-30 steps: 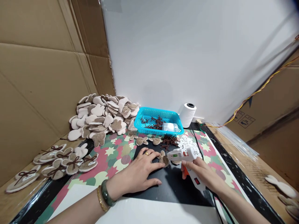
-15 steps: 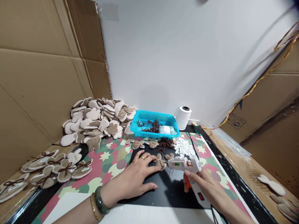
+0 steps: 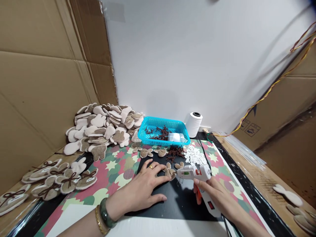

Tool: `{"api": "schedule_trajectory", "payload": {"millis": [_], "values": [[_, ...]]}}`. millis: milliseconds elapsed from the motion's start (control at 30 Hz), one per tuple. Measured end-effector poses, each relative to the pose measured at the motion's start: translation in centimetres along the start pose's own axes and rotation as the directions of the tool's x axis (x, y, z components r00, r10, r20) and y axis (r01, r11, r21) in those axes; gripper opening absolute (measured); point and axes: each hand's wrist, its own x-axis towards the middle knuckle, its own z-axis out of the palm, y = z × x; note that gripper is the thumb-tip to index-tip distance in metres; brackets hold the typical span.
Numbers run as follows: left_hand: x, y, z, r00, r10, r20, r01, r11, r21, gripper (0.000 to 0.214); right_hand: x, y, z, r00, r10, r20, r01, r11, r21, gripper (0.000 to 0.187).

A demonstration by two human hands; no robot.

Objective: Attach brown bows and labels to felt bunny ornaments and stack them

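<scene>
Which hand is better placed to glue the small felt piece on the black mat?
The right hand, I'd judge: it grips the white glue gun, whose nozzle points at the felt piece. The left hand rests on the mat, its fingers against that piece, so it seems better used steadying it.

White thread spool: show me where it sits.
In the head view, the white thread spool stands right of the turquoise basket, against the white wall.
</scene>
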Motion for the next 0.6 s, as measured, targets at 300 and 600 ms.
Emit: {"api": "schedule_trajectory", "payload": {"millis": [300,600], "values": [[-0.2,-0.2,0.2,0.999,0.008,-0.034,-0.008,1.000,-0.002,0.053,0.2,0.5,0.0,1.000,-0.022,0.020,0.021,1.000,0.017,0.057],[-0.1,-0.1,0.0,1.000,-0.005,0.005,0.005,1.000,-0.009,0.060,0.1,0.7,-0.4,0.996,-0.043,0.072,0.031,0.986,0.166,0.060]]}}
